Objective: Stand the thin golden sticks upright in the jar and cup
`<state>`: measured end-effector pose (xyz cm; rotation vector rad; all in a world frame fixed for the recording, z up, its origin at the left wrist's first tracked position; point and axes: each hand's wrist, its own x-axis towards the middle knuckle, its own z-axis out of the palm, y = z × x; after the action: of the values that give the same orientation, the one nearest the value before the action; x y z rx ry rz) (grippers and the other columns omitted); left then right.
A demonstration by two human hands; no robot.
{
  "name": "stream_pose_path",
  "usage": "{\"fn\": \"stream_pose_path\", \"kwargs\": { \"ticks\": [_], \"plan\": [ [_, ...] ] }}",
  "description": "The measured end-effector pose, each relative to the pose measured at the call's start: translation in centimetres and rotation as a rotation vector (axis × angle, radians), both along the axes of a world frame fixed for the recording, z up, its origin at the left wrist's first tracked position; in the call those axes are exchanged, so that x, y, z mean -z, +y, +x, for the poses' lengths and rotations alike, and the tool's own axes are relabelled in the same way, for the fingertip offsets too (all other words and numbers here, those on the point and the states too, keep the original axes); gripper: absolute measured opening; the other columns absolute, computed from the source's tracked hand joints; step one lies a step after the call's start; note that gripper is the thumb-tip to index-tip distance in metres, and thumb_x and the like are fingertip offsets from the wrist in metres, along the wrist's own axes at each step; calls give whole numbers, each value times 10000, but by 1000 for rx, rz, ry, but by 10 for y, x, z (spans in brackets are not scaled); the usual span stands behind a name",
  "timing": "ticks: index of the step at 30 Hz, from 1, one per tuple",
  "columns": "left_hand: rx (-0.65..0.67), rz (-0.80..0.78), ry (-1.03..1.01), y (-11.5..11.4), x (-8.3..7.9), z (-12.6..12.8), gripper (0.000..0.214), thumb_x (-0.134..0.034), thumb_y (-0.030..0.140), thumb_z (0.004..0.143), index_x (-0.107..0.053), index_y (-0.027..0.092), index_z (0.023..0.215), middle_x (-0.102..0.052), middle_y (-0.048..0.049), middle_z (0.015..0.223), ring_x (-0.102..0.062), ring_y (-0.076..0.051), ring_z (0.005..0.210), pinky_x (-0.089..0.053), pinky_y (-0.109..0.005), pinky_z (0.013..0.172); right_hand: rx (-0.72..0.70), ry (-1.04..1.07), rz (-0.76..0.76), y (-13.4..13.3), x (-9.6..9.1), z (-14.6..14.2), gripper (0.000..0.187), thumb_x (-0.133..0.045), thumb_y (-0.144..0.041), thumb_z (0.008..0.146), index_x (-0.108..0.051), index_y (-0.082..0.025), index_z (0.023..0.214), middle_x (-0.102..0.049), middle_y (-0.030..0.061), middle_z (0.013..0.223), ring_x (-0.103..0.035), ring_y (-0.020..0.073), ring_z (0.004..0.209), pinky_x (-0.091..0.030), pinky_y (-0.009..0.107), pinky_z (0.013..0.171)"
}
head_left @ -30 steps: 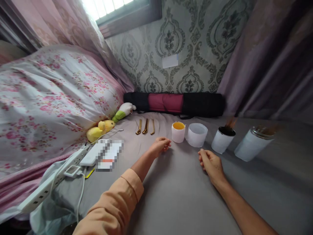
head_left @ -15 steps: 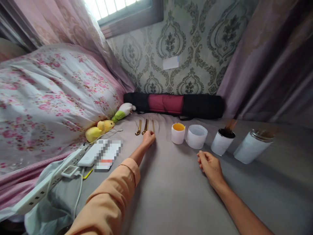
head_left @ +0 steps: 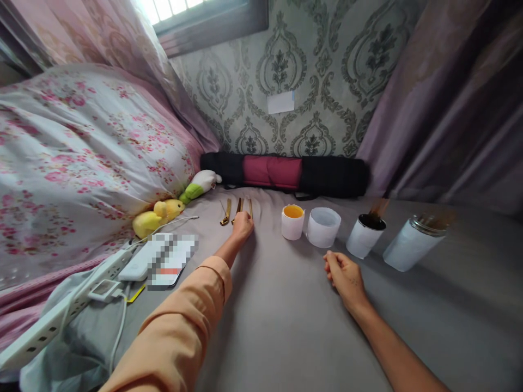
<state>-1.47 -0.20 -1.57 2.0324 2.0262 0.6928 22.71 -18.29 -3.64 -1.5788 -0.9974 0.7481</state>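
Note:
My left hand [head_left: 244, 225] reaches forward and is closed over thin gold-coloured utensils [head_left: 250, 206] on the grey sheet. What its fingers hold is hidden behind the hand. Just left of it lie more slim gold-coloured utensils [head_left: 226, 212]. My right hand [head_left: 345, 276] hovers low over the sheet with its fingers curled together, and nothing shows in them. Beyond it stand a white cup with a yellow inside [head_left: 292, 226] and a wider white cup [head_left: 323, 231]. To the right are a dark-lined white cup [head_left: 365, 239] with brown sticks and a white-wrapped container [head_left: 414, 245] holding thin sticks.
A black and red roll-shaped bag [head_left: 273, 172] lies along the wall. On the left are soft toys [head_left: 157, 216], a white power bank [head_left: 139, 261], a phone [head_left: 174, 264], cables and a power strip [head_left: 57, 321]. Floral bedding [head_left: 81, 147] is heaped behind them.
The whole view has shifted slightly, so things appear a little further left. My left hand stays at the gold-coloured utensils, and my right hand keeps its curled pose.

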Motion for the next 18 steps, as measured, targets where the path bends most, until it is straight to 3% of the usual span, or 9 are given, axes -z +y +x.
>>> {"fn": "stream_pose_path", "kwargs": {
  "ticks": [18],
  "plan": [
    [-38, -77, 96, 7, 5, 3, 214, -542, 248, 705, -646, 108, 830, -626, -163, 928, -573, -217, 915, -402, -253, 760, -11, -4, -33, 1, 2, 2, 402, -440, -529, 738, -560, -146, 765, -507, -7, 556, -455, 80, 411, -334, 187, 374]
  ]
}}
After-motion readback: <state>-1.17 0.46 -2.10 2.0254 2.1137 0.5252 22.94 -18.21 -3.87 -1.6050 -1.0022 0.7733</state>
